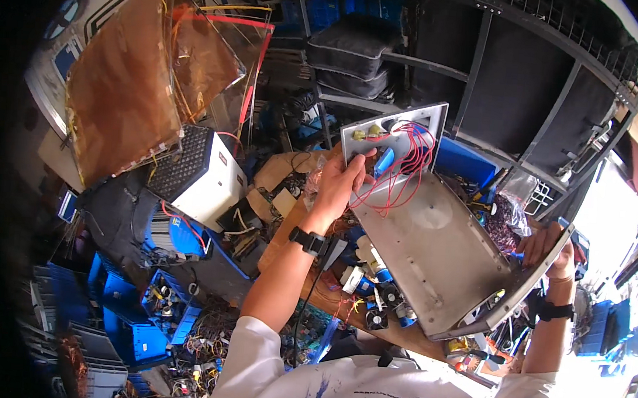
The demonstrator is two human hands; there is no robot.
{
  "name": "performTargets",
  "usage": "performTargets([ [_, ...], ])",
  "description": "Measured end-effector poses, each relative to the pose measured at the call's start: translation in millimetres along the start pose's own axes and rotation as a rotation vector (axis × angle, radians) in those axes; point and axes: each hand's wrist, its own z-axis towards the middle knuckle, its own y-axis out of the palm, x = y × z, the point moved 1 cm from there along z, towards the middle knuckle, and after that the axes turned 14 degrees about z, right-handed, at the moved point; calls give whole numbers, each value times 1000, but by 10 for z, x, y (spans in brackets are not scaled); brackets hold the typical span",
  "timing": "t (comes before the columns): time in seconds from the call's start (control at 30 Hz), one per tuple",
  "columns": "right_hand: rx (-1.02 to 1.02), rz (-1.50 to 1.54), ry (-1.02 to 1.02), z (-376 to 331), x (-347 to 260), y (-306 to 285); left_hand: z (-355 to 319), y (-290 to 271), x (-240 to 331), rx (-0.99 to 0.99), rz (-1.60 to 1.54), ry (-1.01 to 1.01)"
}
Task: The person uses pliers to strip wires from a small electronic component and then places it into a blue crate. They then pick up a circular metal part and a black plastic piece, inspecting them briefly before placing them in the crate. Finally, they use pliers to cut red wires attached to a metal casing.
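Observation:
I hold a grey sheet-metal chassis tray [441, 252] tilted up in front of me. Its far end wall [394, 130] carries red wires [410, 161], a blue part and small yellow terminals. My left hand [339, 182] grips the tray's far left corner, with the fingers next to the wires. My right hand [548, 248] holds the tray's right edge, partly hidden behind the metal. Both wrists wear black bands.
A cluttered wooden bench [287, 234] lies below with small fans, blue capacitors and circuit boards. A white perforated box [202, 176] and amber plastic panels [143, 76] stand to the left. Blue crates [132, 326] of wires sit low left. Dark shelving [490, 78] rises behind.

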Motion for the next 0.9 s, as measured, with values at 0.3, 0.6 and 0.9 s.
performTargets([
  [0.3,358,-317,233,49,168,-322,-368,-16,515,275,370,197],
  [0.6,221,-1042,-178,664,84,1125,-709,110,767,461,987,728],
  [0.9,140,-786,-301,971,1117,1819,-945,226,647,496,1180,722],
])
